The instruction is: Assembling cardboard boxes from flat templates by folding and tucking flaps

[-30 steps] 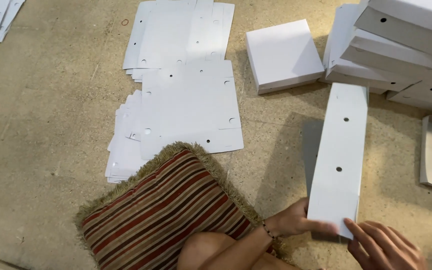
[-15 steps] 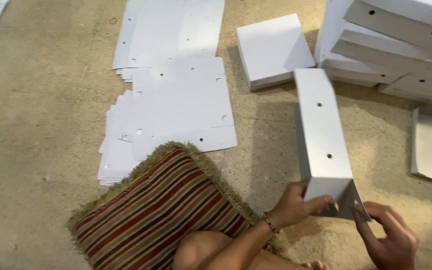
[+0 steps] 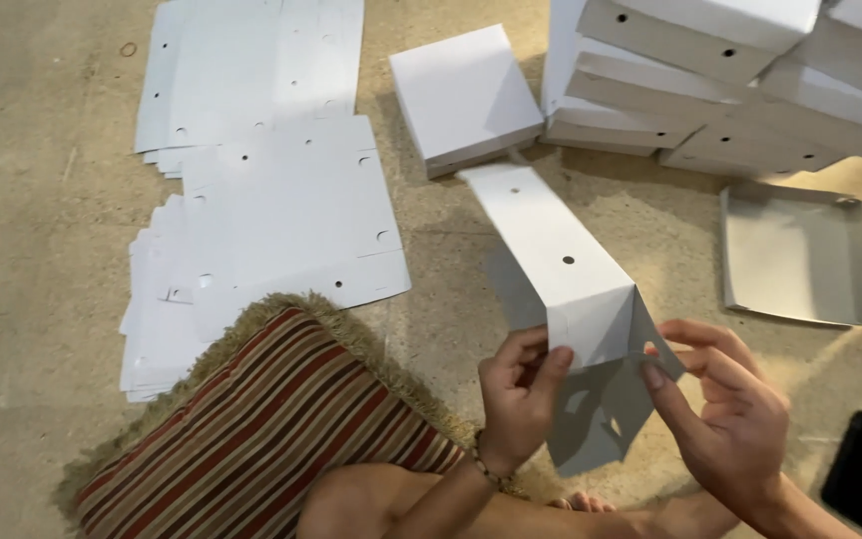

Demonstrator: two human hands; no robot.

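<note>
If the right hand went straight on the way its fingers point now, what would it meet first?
Probably the white cardboard box piece that it already touches: the right hand points left toward the end flap, then the left hand.

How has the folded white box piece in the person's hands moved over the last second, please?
Yes. The box piece has tipped leftward, its far end swinging from the stacked boxes toward the single closed box.

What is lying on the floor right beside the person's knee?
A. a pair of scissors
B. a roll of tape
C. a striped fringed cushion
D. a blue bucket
C: a red-and-brown striped cushion with a fringed edge lies on the floor beside the bent knee.
</note>
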